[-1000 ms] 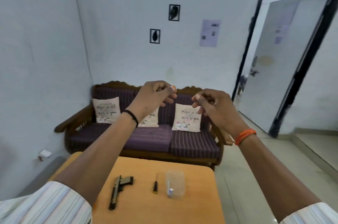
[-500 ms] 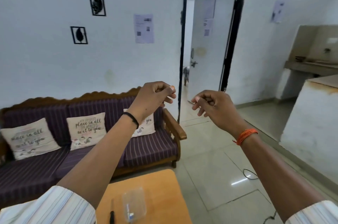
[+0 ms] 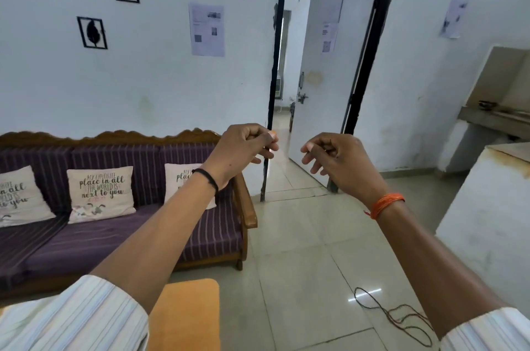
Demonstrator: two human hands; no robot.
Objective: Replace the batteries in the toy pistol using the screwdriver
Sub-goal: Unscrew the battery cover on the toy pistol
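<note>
Out in front of the person, at about chest height, both arms were raised and stretched forward over the near edge of an orange table [image 3: 186, 313], of which only one corner showed at the bottom. On the left hand [image 3: 241, 150] the fingers [image 3: 265, 151] were curled in, with the thumb tip pressed against the forefinger as if pinching; whether anything small sat between them could not be told. A black band [image 3: 208, 178] circled that wrist. Just to the right, apart from it, the right hand [image 3: 341, 160] had its fingers [image 3: 311, 154] curled loosely inward with the lower ones hanging a little open, and nothing was seen in its grip. An orange thread band [image 3: 385, 204] was tied round the right wrist, and striped sleeves [image 3: 80, 319] covered both upper arms.

Neither the toy pistol nor the screwdriver appeared in the view.

Far to the left stood a purple striped sofa [image 3: 114, 230] with printed cushions [image 3: 100, 193] against a white wall. Behind the hands a white door [image 3: 329, 69] stood ajar in a black frame. On the tiled floor [image 3: 301, 250] near the right arm lay a loose coil of thin wire [image 3: 401, 316].
</note>
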